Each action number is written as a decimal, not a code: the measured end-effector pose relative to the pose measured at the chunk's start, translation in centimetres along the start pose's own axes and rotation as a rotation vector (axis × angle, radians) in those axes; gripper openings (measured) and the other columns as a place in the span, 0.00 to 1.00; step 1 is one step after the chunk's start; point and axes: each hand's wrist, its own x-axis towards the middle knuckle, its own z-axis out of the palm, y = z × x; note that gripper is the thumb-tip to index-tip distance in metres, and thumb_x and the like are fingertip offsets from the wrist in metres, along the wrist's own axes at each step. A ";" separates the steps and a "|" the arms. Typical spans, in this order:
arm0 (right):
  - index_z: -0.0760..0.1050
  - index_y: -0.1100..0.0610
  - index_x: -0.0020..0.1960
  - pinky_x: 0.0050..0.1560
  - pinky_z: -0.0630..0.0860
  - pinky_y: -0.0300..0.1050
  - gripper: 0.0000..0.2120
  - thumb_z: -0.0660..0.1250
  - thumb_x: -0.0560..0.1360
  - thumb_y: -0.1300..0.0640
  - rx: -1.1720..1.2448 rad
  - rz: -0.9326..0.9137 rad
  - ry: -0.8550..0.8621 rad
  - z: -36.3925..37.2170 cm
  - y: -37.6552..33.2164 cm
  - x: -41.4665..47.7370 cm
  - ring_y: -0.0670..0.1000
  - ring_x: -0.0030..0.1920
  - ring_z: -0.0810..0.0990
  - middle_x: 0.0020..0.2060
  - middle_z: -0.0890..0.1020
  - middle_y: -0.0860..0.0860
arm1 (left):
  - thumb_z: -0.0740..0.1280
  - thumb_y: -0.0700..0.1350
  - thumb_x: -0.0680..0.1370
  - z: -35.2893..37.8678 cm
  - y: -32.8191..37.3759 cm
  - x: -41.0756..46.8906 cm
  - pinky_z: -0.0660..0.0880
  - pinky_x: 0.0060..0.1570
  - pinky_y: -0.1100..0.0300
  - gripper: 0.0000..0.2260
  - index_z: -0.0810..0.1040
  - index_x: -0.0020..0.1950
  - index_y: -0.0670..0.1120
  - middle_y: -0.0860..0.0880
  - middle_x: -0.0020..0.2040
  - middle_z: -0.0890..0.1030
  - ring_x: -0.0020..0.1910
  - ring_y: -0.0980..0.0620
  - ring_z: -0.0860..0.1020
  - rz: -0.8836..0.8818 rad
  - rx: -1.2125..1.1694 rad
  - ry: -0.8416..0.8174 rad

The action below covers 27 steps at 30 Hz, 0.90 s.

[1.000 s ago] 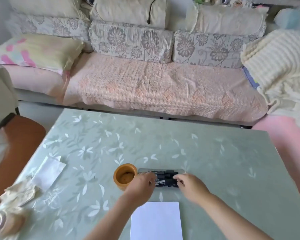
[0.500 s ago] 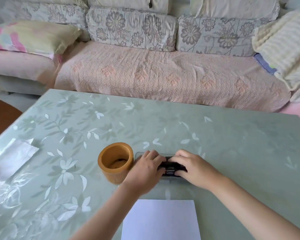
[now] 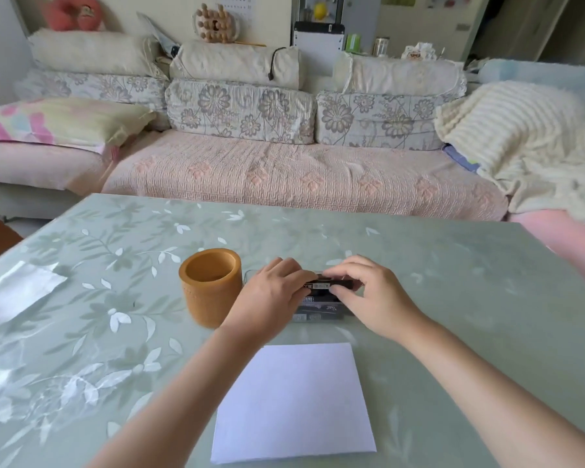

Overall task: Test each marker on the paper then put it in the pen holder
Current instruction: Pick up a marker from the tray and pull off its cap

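A black marker (image 3: 325, 285) is pinched at both ends, just above a clear case (image 3: 318, 314) of more black markers lying on the table. My left hand (image 3: 274, 295) holds the marker's left end and my right hand (image 3: 368, 295) pinches its right end with thumb and fingers. The brown round pen holder (image 3: 211, 287) stands upright to the left of my left hand; I see no marker inside it. A blank white sheet of paper (image 3: 293, 400) lies flat near the table's front edge, below both hands.
The green floral table (image 3: 453, 298) stretches wide to either side. A clear plastic wrapper (image 3: 21, 288) lies at the far left. Behind the table runs a sofa (image 3: 284, 170) with pillows and a cream blanket (image 3: 527, 143).
Both hands have lifted one marker out of the case and hold it slightly above the rest. The camera has tilted up, showing more of the room.
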 end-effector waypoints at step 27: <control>0.74 0.52 0.58 0.50 0.68 0.41 0.09 0.59 0.80 0.55 -0.382 0.239 -0.354 6.9 -8.2 -7.6 0.48 0.47 0.71 0.49 0.71 0.46 | 0.70 0.47 0.76 -7.3 -1.8 -11.5 0.72 0.37 0.64 0.08 0.79 0.53 0.56 0.60 0.44 0.76 0.40 0.60 0.75 -0.193 -0.181 -0.134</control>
